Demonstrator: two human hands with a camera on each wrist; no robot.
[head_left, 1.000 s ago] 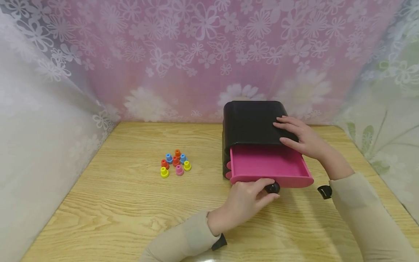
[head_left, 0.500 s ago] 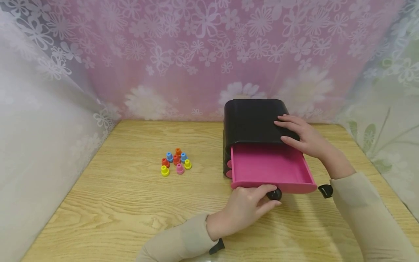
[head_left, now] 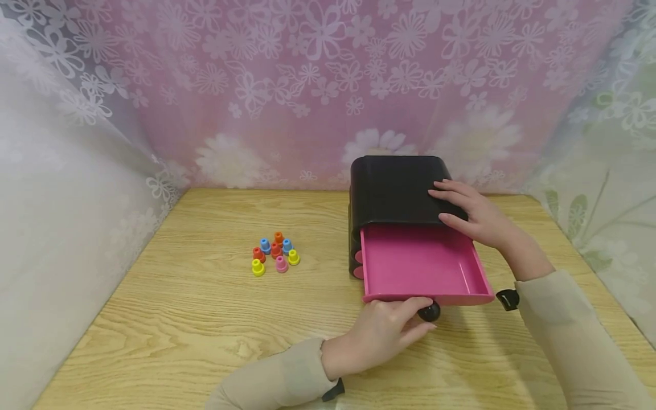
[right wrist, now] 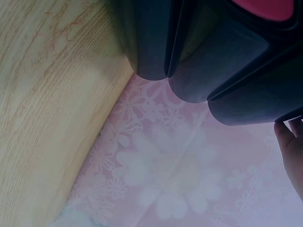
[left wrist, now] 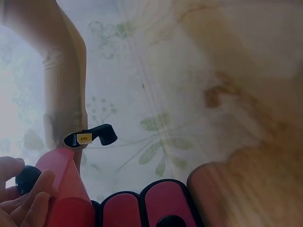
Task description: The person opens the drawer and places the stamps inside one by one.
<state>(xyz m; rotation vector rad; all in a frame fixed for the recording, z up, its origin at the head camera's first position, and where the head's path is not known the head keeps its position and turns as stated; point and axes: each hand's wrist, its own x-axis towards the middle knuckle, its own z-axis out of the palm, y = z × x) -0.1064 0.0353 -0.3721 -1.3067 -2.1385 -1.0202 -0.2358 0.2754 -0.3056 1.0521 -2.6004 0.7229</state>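
Observation:
A black drawer cabinet [head_left: 400, 188] with pink drawers stands on the right half of the table. Its top drawer [head_left: 420, 267] is pulled well out, and nothing lies inside. My left hand [head_left: 376, 336] pinches the round black knob [head_left: 429, 311] on the drawer's front; the left wrist view shows the knob [left wrist: 28, 179] between thumb and fingers. On the cabinet's top right edge rests my right hand [head_left: 474, 213], fingers spread and fairly straight. In the right wrist view only part of that hand [right wrist: 294, 151] shows, touching the cabinet's side [right wrist: 255, 109].
Left of the cabinet, several small coloured plastic pegs [head_left: 275, 250] in yellow, red, blue, orange and pink stand grouped on the wooden table [head_left: 179, 307]. Two lower drawers [left wrist: 165, 203] of the cabinet are closed. A pink floral curtain [head_left: 307, 114] hangs behind the table.
The top drawer has slid further out toward me, with my left hand moving along on its knob. My right hand has stayed on the cabinet. The pegs have not moved.

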